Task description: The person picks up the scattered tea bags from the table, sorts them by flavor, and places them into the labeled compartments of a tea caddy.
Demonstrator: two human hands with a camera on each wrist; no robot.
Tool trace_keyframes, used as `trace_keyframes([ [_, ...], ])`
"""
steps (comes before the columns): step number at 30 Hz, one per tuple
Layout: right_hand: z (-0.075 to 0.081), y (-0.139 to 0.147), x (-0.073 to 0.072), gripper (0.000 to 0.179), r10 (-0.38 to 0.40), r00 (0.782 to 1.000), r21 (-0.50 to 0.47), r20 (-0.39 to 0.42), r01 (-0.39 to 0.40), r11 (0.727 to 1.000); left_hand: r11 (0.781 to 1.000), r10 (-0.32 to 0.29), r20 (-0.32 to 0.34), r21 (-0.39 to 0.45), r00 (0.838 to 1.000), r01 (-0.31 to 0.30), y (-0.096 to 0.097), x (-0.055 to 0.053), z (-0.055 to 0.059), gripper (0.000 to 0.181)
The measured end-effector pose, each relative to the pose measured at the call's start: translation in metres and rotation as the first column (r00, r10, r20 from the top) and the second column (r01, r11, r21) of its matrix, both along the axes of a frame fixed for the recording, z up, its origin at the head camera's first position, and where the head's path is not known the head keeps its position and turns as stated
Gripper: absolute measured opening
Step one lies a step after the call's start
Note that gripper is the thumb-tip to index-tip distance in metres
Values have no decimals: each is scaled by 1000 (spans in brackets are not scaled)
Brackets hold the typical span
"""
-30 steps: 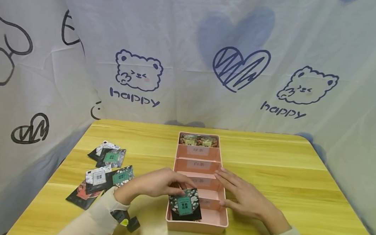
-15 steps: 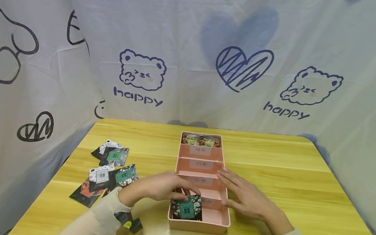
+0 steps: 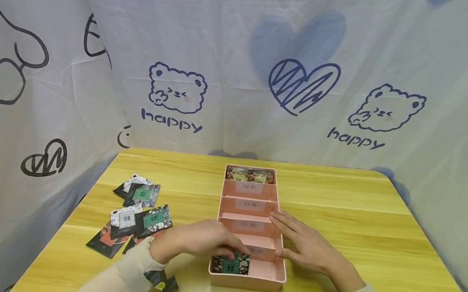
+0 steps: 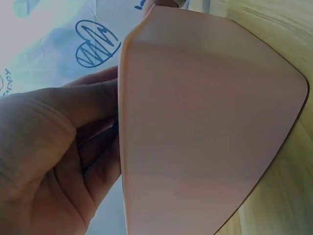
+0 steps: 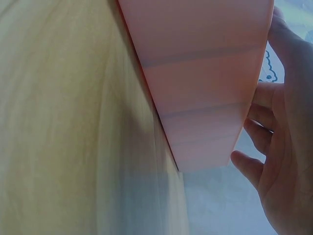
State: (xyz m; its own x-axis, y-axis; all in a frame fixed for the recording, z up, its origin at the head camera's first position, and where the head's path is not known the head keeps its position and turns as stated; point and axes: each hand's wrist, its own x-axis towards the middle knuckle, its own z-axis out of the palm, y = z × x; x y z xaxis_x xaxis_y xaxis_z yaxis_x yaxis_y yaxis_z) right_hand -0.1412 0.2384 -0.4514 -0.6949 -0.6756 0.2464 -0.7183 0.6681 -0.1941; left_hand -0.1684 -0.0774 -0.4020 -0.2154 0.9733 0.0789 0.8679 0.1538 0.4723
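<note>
Head view puts the black packet with the green label at the bottom centre of the frame, inside the nearest compartment of the pink box, on its left half; its lower edge dips out of sight behind the front wall. Your left hand reaches over the box's left rim and pinches the packet by its top, thumb on the printed face and fingers curled behind; how firmly, you cannot tell. From the left wrist, the box's wall hides nearly all of the packet.

Your right hand, right of centre, has hold of nothing: its fingers are loosely extended and spread, tips touching the right rim.

Paper labels mark the box's dividers, and two packets with yellowish labels sit side by side in the farthest compartment. Toward the left of the frame, more packets lie overlapping on the wooden surface: a green-labelled one nearest your left sleeve, a white-labelled one over a red-labelled one. Above them lies another green-labelled packet. Pale cloth with bears and hearts fills the upper frame.
</note>
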Motion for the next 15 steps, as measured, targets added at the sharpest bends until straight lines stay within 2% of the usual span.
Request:
trace_keyframes([
  [3,-1,0,0,76,2,1000,1,-8,-2,1000,1000,7,-50,-22,999,-8,1,2,1,33],
  [6,-1,0,0,77,2,1000,-7,-14,-3,1000,999,17,-70,-30,997,-19,0,4,4,32],
  [10,0,0,1,78,1,1000,-8,-27,-2,1000,998,54,-50,-13,997,-55,-4,6,9,29],
  [15,1,-1,1,78,-3,999,2,-35,3,1000,993,116,-69,4,991,-116,-8,5,12,26],
])
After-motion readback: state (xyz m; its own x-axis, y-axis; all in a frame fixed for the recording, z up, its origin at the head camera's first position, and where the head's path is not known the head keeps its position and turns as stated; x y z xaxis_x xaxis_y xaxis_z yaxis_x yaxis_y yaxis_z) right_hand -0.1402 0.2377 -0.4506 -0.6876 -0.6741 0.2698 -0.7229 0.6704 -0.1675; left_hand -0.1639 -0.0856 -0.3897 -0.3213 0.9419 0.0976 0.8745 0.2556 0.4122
